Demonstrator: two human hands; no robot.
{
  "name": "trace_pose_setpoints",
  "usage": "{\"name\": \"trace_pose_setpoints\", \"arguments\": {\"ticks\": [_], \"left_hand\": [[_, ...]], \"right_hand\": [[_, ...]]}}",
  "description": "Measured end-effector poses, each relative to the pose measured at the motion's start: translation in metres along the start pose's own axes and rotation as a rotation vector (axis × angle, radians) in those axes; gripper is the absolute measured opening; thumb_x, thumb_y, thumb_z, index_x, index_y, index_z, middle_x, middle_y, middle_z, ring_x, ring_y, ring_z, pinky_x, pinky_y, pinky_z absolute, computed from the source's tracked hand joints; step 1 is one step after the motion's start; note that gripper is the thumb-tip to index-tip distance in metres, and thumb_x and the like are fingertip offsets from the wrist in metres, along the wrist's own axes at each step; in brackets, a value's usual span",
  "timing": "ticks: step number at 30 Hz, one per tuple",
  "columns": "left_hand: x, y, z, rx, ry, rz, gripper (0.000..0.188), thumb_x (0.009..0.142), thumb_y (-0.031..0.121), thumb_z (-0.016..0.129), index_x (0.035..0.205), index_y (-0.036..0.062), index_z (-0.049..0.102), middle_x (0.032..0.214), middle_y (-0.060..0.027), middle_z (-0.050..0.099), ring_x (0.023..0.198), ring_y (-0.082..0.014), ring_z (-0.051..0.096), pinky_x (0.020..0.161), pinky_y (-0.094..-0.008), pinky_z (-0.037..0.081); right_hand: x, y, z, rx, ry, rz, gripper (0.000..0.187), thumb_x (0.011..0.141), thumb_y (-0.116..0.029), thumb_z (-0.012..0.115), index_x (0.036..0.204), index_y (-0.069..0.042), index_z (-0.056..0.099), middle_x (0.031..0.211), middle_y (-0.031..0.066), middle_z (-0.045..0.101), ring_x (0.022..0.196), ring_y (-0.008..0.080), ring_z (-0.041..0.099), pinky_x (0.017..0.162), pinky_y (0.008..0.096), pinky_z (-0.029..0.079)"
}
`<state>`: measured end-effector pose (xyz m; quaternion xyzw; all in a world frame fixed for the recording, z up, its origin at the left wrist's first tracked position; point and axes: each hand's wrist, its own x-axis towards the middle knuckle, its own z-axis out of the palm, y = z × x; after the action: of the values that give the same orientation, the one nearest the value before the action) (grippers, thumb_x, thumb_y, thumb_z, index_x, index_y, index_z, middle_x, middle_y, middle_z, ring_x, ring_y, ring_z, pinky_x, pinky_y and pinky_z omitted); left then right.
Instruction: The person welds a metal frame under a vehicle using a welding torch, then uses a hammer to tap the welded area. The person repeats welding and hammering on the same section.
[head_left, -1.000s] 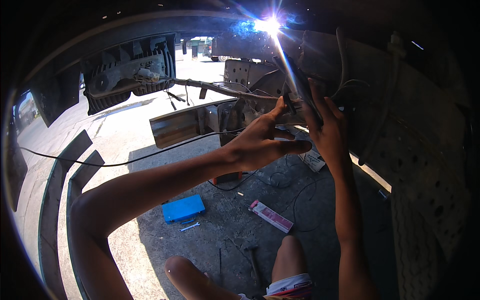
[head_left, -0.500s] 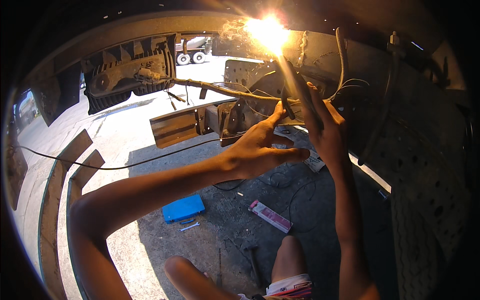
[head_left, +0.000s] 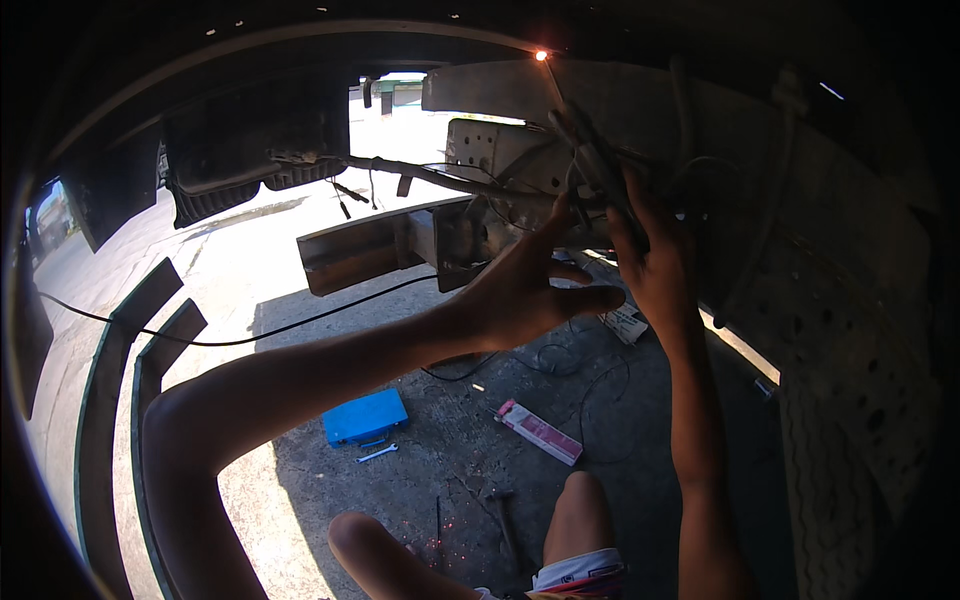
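Above grey concrete floor [head_left: 440, 425], the right hand [head_left: 652, 258] grips a dark, elongated, probably stiff electrode holder [head_left: 598, 165], best held at its rear, the left hand [head_left: 525, 285] spread alongside.

this is a vehicle repair workshop, shown by the welding holder [head_left: 597, 165], wrench [head_left: 378, 453], hammer [head_left: 506, 522], tyre [head_left: 818, 480] and concrete floor [head_left: 450, 425].

The case [head_left: 366, 417] is bright blue, the box [head_left: 540, 433] pinkish and white, the rod tip [head_left: 541, 56] orange-red.
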<state>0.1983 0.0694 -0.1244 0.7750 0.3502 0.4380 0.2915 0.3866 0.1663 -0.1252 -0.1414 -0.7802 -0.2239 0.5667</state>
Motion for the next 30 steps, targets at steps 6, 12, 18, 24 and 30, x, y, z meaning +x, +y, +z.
{"name": "trace_pose_setpoints", "arguments": {"ticks": [6,12,18,24,30], "left_hand": [[0.0047,-0.0044,-0.0009,0.036,0.006,-0.005,0.107,0.089,0.025,0.080,0.164,0.0071,0.007,0.169,-0.0266,0.002,0.131,-0.0360,0.057,0.102,-0.0430,0.059],[0.0088,-0.0065,-0.0014,0.008,0.010,0.023,0.102,0.089,0.021,0.080,0.163,0.0042,0.013,0.169,-0.0249,-0.003,0.130,-0.0368,0.058,0.099,-0.0407,0.060],[0.0067,-0.0064,-0.0042,0.011,0.004,0.046,0.121,0.086,0.036,0.080,0.157,-0.0113,-0.006,0.163,-0.0363,0.017,0.130,-0.0371,0.059,0.101,-0.0429,0.057],[0.0042,-0.0051,-0.0060,-0.013,0.024,-0.007,0.122,0.084,0.032,0.082,0.157,-0.0128,-0.006,0.160,-0.0360,0.026,0.129,-0.0376,0.060,0.096,-0.0406,0.060],[0.0041,-0.0038,-0.0064,-0.032,0.009,-0.009,0.106,0.089,0.018,0.078,0.162,-0.0017,0.004,0.167,-0.0287,0.000,0.129,-0.0370,0.059,0.100,-0.0413,0.058]], "right_hand": [[0.0005,-0.0031,-0.0027,0.040,-0.038,0.073,0.049,0.100,-0.011,0.065,0.147,-0.005,0.053,0.122,0.0228,0.070,0.106,0.0360,0.072,0.087,0.0410,0.055],[0.0044,-0.0063,-0.0042,0.009,-0.033,0.073,0.049,0.100,-0.010,0.065,0.148,-0.006,0.053,0.121,0.0230,0.070,0.106,0.0369,0.072,0.087,0.0414,0.055],[0.0046,-0.0095,-0.0022,-0.033,-0.096,0.148,0.051,0.100,-0.011,0.064,0.149,-0.007,0.051,0.119,0.0228,0.070,0.105,0.0364,0.073,0.086,0.0422,0.056],[0.0069,-0.0094,0.0034,-0.101,-0.024,0.054,0.055,0.097,-0.012,0.068,0.149,-0.008,0.051,0.100,0.0210,0.070,0.083,0.0343,0.074,0.070,0.0435,0.056],[0.0068,-0.0087,0.0041,-0.117,-0.063,0.081,0.056,0.096,-0.013,0.068,0.150,-0.008,0.050,0.098,0.0227,0.070,0.083,0.0340,0.075,0.068,0.0425,0.057]]}}
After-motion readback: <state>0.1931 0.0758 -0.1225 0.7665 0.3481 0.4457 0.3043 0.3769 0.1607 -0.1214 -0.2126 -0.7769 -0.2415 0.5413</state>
